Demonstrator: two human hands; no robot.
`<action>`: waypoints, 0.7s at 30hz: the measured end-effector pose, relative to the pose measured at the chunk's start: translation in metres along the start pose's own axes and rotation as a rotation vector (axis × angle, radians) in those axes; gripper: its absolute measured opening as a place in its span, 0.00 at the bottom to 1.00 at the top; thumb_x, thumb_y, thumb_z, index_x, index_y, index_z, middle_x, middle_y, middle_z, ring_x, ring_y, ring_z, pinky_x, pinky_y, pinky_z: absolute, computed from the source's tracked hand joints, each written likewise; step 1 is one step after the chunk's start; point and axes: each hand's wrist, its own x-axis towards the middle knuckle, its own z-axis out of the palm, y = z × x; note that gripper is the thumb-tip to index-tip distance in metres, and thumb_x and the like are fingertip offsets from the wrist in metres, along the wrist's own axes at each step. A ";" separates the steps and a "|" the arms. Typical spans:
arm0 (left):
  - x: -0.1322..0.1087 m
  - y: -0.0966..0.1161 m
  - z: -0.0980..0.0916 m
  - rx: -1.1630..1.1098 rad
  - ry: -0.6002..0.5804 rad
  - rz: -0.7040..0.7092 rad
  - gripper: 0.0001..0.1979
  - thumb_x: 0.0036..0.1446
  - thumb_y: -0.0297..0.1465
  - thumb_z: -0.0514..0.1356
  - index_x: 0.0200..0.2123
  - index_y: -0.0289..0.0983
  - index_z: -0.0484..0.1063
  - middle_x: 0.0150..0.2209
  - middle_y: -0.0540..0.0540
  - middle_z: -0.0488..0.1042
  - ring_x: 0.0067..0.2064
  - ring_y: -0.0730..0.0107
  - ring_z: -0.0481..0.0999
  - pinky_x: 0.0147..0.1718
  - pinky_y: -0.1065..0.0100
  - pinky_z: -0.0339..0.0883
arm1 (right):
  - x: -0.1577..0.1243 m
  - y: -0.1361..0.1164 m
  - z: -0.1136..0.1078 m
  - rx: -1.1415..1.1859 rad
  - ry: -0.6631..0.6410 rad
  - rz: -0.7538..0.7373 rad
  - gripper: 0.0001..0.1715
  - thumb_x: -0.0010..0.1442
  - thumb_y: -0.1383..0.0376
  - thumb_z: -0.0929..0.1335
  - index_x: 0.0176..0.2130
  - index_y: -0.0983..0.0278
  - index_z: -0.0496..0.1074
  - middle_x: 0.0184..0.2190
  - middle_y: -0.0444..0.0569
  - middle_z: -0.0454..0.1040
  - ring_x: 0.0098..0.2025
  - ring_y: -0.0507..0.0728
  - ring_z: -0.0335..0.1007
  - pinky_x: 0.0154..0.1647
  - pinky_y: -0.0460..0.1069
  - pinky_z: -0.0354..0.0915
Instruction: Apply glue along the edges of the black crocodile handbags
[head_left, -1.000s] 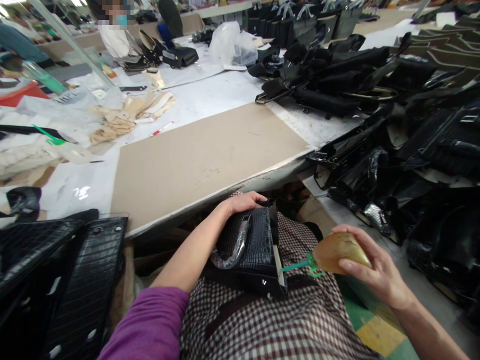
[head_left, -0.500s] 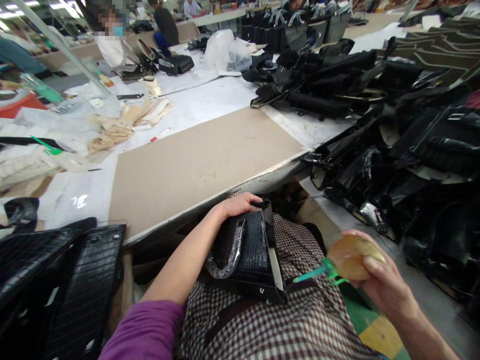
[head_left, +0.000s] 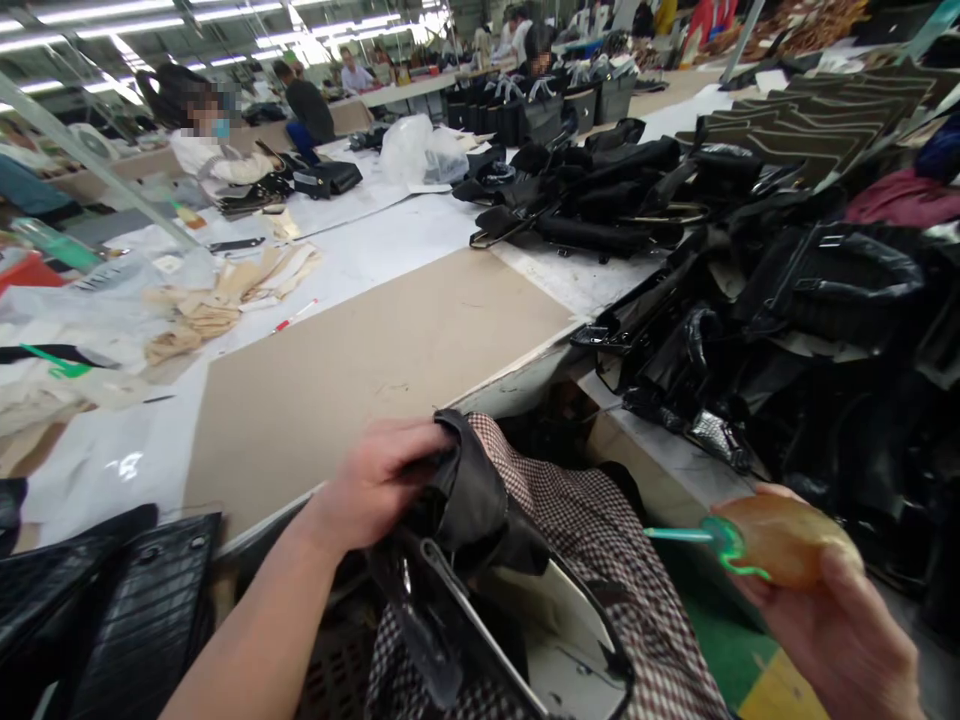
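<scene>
Seemingly early on: in the head view, the left hand [head_left: 382,480] curls its fingers round the flap of the black handbag [head_left: 480,545], which lies open on the checked lap. Right of the handbag, the right hand [head_left: 840,625] wraps an amber squeeze bottle [head_left: 784,540], green nozzle aimed at the bag but apart from it; nothing looks applied yet. Beyond the handbag lies a cardboard sheet [head_left: 375,370]. The handbag's lower edge is cut off and blurred.

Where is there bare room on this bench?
The brown board is bare, bordered by paper scraps to the left and the black bag pile to the right. The white sheet beyond it is also free. Crowded: right side.
</scene>
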 end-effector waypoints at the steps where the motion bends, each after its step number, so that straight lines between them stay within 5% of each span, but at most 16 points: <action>1: -0.002 0.006 0.003 0.039 -0.003 0.056 0.14 0.59 0.24 0.55 0.39 0.41 0.79 0.39 0.44 0.82 0.40 0.63 0.81 0.40 0.65 0.75 | -0.001 0.000 -0.004 -0.012 -0.004 -0.020 0.30 0.55 0.49 0.72 0.55 0.55 0.73 0.47 0.59 0.75 0.36 0.64 0.73 0.21 0.50 0.70; 5: -0.004 0.024 0.014 0.281 0.011 0.197 0.16 0.62 0.24 0.56 0.46 0.47 0.78 0.44 0.50 0.83 0.44 0.67 0.82 0.43 0.70 0.76 | -0.003 -0.003 -0.015 -0.043 0.017 -0.080 0.37 0.48 0.45 0.75 0.55 0.54 0.72 0.47 0.57 0.75 0.37 0.66 0.75 0.22 0.51 0.72; 9: 0.001 0.010 0.027 0.386 0.011 0.227 0.16 0.65 0.24 0.52 0.45 0.45 0.78 0.47 0.49 0.82 0.44 0.67 0.83 0.44 0.70 0.76 | -0.006 -0.005 -0.015 -0.127 0.022 -0.079 0.36 0.49 0.47 0.75 0.55 0.53 0.70 0.46 0.53 0.74 0.34 0.62 0.71 0.21 0.49 0.69; 14: -0.001 -0.027 0.053 0.204 0.042 0.167 0.15 0.65 0.21 0.53 0.46 0.40 0.76 0.43 0.44 0.81 0.45 0.68 0.82 0.41 0.71 0.75 | 0.001 0.015 -0.015 -0.346 -0.085 -0.140 0.31 0.54 0.54 0.75 0.56 0.53 0.69 0.42 0.49 0.68 0.34 0.59 0.64 0.23 0.48 0.67; 21: -0.010 -0.035 0.056 0.031 0.027 0.060 0.14 0.66 0.23 0.54 0.46 0.43 0.76 0.44 0.48 0.79 0.45 0.73 0.80 0.45 0.74 0.72 | 0.027 0.042 0.001 -0.514 -0.218 -0.204 0.34 0.56 0.54 0.76 0.57 0.56 0.66 0.42 0.48 0.70 0.33 0.56 0.67 0.27 0.46 0.70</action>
